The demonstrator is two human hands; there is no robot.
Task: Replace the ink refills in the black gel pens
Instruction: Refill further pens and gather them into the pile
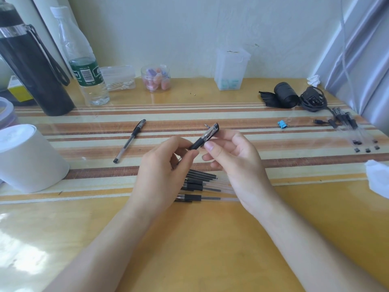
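Observation:
My left hand point(166, 165) and my right hand point(233, 163) hold one black gel pen point(205, 137) above the striped mat, tilted up to the right. The left thumb and fingers pinch its black rubber grip. The right fingers curl round its clear upper part, where a thin metal point shows beside the black end. Under my hands lies a heap of refills and black pen parts point(200, 185), partly hidden. A whole capped gel pen point(130, 141) lies to the left. Several clear pen bodies point(347, 125) with small black end plugs point(367, 149) lie at the far right.
A white paper cup point(27, 159), a black flask point(31, 66) and a water bottle point(84, 66) stand at the left. A jar point(156, 79) and a clear box point(230, 69) stand at the back. A blue binder clip point(282, 124), a black roll point(285, 95), a cable point(313, 101) and a tissue point(377, 178) lie at the right.

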